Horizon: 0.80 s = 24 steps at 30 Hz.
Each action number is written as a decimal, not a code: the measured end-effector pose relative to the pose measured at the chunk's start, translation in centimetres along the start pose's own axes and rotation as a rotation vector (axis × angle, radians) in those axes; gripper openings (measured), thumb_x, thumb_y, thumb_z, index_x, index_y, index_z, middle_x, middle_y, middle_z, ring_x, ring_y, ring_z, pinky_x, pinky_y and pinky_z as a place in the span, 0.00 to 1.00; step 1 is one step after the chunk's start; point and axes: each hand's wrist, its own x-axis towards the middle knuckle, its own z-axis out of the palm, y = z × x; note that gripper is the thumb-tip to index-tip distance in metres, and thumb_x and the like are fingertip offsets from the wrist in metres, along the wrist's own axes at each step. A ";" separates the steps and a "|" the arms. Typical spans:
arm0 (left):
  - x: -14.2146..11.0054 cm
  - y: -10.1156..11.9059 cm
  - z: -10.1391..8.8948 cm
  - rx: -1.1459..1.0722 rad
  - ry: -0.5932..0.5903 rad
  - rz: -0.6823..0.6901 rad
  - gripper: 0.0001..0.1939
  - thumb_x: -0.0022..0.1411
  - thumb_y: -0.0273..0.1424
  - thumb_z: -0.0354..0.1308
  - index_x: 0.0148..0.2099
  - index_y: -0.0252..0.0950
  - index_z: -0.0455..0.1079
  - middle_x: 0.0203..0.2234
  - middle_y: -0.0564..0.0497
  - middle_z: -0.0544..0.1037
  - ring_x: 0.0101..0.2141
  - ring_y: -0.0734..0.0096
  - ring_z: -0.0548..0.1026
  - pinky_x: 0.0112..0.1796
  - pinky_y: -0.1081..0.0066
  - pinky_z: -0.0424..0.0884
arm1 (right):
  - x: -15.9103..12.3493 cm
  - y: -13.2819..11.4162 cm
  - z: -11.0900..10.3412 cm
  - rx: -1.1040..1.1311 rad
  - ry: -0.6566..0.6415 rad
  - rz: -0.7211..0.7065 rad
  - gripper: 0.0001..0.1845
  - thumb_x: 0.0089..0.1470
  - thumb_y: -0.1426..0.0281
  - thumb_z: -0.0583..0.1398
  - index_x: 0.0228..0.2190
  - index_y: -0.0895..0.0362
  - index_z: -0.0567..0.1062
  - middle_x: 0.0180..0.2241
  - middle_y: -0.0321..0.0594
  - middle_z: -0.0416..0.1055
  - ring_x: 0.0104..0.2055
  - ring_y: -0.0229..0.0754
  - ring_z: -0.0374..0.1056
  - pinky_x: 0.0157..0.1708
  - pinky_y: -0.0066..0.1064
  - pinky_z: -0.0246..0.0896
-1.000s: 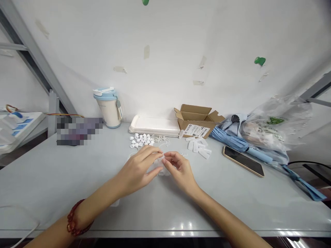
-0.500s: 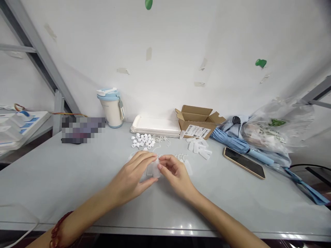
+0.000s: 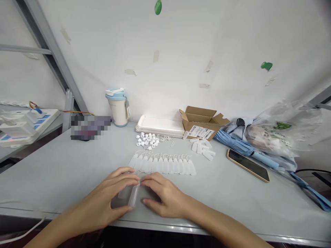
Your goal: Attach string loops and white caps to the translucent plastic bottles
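Observation:
My left hand [image 3: 107, 198] holds a small clear plastic sleeve [image 3: 133, 196] near the table's front edge, with its thumb at the lower end and its fingertips at the top. Behind those fingers another translucent piece [image 3: 122, 193] lies partly hidden. Curved beside the sleeve, my right hand [image 3: 168, 194] has its thumb and fingers apart; its fingertips come close to the sleeve's top, and I cannot tell whether they touch it. Beyond both hands runs a row of frosted sleeves [image 3: 165, 166] with white caps and string loops.
Loose white caps [image 3: 147, 139] and strings [image 3: 165, 138] lie farther back, near stacked white trays [image 3: 161, 125]. Uncapped sleeves [image 3: 203, 148] lie before an open carton [image 3: 200, 122]. A phone [image 3: 247, 165], blue umbrella [image 3: 232, 141] and plastic bag [image 3: 274, 127] are rightward; a cup [image 3: 118, 110] stands left.
Both hands have come nearer the front edge and slightly left, away from the row, which now shows in full. The right thumb and fingers have parted from the sleeve; the camera view has shifted.

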 end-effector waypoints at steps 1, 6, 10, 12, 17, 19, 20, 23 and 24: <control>-0.2 0.0 -0.1 -0.006 -0.019 -0.009 0.25 0.53 0.32 0.62 0.54 0.48 0.66 0.52 0.50 0.71 0.58 0.55 0.60 0.52 0.59 0.66 | 0.0 0.0 0.1 -0.012 -0.010 -0.011 0.21 0.52 0.71 0.59 0.48 0.60 0.67 0.48 0.49 0.67 0.50 0.46 0.62 0.50 0.39 0.62; -0.7 -0.1 -0.6 0.011 -0.111 -0.052 0.27 0.52 0.31 0.62 0.55 0.48 0.65 0.56 0.50 0.67 0.60 0.55 0.57 0.54 0.59 0.65 | 0.2 -0.3 0.3 -0.043 -0.039 -0.037 0.20 0.52 0.71 0.58 0.48 0.60 0.68 0.47 0.49 0.68 0.48 0.47 0.63 0.50 0.39 0.62; -1.0 -0.5 -0.9 0.039 -0.150 -0.063 0.27 0.53 0.31 0.61 0.56 0.47 0.64 0.56 0.50 0.68 0.60 0.54 0.56 0.55 0.58 0.64 | 0.2 -0.5 0.3 -0.062 -0.055 -0.052 0.20 0.51 0.71 0.59 0.46 0.64 0.70 0.46 0.51 0.69 0.47 0.47 0.64 0.49 0.38 0.62; -0.9 -0.7 -1.0 0.049 -0.163 -0.068 0.27 0.53 0.31 0.61 0.56 0.47 0.63 0.55 0.50 0.68 0.60 0.55 0.56 0.55 0.58 0.63 | 0.2 -0.5 0.3 -0.063 -0.057 -0.055 0.20 0.51 0.71 0.59 0.47 0.65 0.70 0.46 0.52 0.69 0.47 0.47 0.64 0.49 0.38 0.62; -0.3 -0.9 -1.1 0.039 -0.143 -0.077 0.25 0.54 0.32 0.60 0.55 0.47 0.64 0.55 0.51 0.68 0.60 0.56 0.55 0.56 0.59 0.62 | 0.2 -0.4 0.2 -0.081 -0.073 -0.045 0.21 0.53 0.70 0.58 0.48 0.64 0.68 0.47 0.51 0.68 0.48 0.46 0.64 0.50 0.39 0.61; 0.0 -0.8 -1.0 0.033 -0.126 -0.066 0.24 0.56 0.33 0.59 0.56 0.46 0.63 0.55 0.51 0.68 0.60 0.57 0.56 0.55 0.59 0.63 | 0.2 -0.4 0.2 -0.099 -0.078 -0.039 0.21 0.53 0.70 0.59 0.48 0.65 0.68 0.47 0.51 0.68 0.48 0.46 0.63 0.50 0.39 0.61; 0.1 -0.7 -0.9 0.032 -0.115 -0.061 0.24 0.56 0.34 0.59 0.56 0.45 0.63 0.54 0.51 0.68 0.60 0.57 0.56 0.55 0.60 0.63 | 0.2 -0.3 0.2 -0.104 -0.077 -0.040 0.22 0.52 0.70 0.59 0.48 0.65 0.69 0.47 0.52 0.68 0.48 0.46 0.63 0.50 0.39 0.60; 0.4 -0.7 -0.7 0.039 -0.095 -0.055 0.24 0.57 0.34 0.58 0.56 0.44 0.62 0.54 0.50 0.69 0.59 0.57 0.57 0.55 0.60 0.64 | 0.1 -0.2 0.2 -0.116 -0.072 -0.045 0.22 0.51 0.70 0.60 0.48 0.67 0.69 0.47 0.52 0.68 0.48 0.47 0.62 0.51 0.38 0.60; 0.5 -0.8 -0.7 0.045 -0.096 -0.056 0.24 0.57 0.34 0.58 0.56 0.44 0.62 0.54 0.50 0.69 0.59 0.57 0.56 0.55 0.60 0.64 | 0.1 -0.2 0.2 -0.119 -0.074 -0.047 0.23 0.51 0.70 0.60 0.48 0.67 0.69 0.47 0.52 0.68 0.48 0.47 0.62 0.51 0.38 0.60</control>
